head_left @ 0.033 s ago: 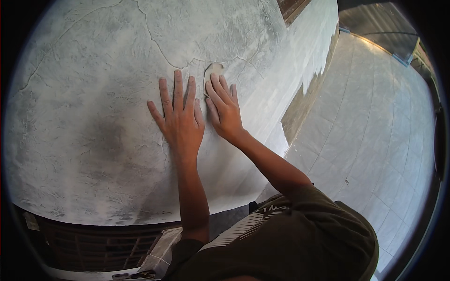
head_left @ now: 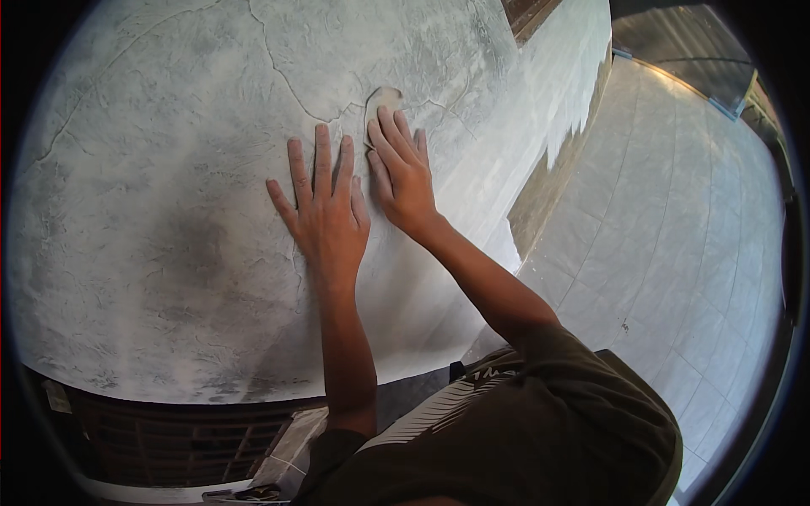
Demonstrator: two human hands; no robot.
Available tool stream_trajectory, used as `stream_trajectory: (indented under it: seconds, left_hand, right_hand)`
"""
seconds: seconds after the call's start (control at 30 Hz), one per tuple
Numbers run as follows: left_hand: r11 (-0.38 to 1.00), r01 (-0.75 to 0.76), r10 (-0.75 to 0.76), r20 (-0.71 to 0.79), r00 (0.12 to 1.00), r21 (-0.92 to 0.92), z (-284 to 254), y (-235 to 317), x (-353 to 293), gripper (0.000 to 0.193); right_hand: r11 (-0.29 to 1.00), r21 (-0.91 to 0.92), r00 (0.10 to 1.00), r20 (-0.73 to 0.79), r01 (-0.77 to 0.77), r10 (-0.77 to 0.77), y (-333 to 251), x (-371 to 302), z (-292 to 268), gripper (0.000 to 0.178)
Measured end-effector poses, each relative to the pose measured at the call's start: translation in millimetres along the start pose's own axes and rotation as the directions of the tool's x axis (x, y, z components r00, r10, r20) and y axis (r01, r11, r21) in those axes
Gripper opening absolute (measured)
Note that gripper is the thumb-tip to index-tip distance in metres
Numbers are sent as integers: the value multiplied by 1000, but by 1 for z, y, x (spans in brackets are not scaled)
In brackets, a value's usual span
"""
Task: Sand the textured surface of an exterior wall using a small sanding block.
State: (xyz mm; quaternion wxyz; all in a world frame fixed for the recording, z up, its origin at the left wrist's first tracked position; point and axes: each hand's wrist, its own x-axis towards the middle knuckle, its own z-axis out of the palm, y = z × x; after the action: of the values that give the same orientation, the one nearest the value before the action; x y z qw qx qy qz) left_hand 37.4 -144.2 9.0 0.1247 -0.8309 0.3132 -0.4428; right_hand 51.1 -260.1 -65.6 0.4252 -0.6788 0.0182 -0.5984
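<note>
My left hand (head_left: 330,218) lies flat on a grey, plastered wall (head_left: 202,126), its fingers spread and dusty with nothing in them. Just to its right, my right hand (head_left: 407,175) presses a pale, thin sheet of sandpaper (head_left: 386,98) against the same surface. The sheet's rounded, dark-edged end sticks out beyond the fingertips; the rest is hidden under the palm and fingers. White powder dulls the fingertips of both hands. A thin crack runs down the wall and across near the sheet.
A grey tiled floor (head_left: 650,211) stretches along the right, beyond a ragged edge of white coating on the wall. A brown wooden frame (head_left: 530,18) is at the top. Dark latticework (head_left: 177,443) lies at the lower left, and a dark corrugated sheet (head_left: 688,42) at the upper right.
My right hand has slid a little way up the wall with the sandpaper under it. The left hand has stayed almost in place.
</note>
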Motion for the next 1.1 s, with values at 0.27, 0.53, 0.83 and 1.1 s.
stream_trajectory:
  seconds: [0.27, 0.53, 0.83, 1.1]
  left_hand:
    - [1000, 6, -6, -16, 1000, 4, 3, -4, -2, 53]
    - [1000, -2, 3, -15, 1000, 30, 8, -1, 0, 52]
    - [1000, 11, -11, -17, 1000, 19, 5, 0, 0, 51]
    - [1000, 31, -31, -9, 999, -3, 5, -1, -1, 53]
  right_hand:
    - [996, -63, 968, 237, -66, 79, 14, -86, -9, 48]
    - [996, -15, 996, 13, 84, -84, 12, 8, 3, 45]
    - [999, -10, 998, -25, 54, -54, 14, 20, -2, 44]
    - [995, -66, 974, 209, -72, 85, 12, -67, -1, 44]
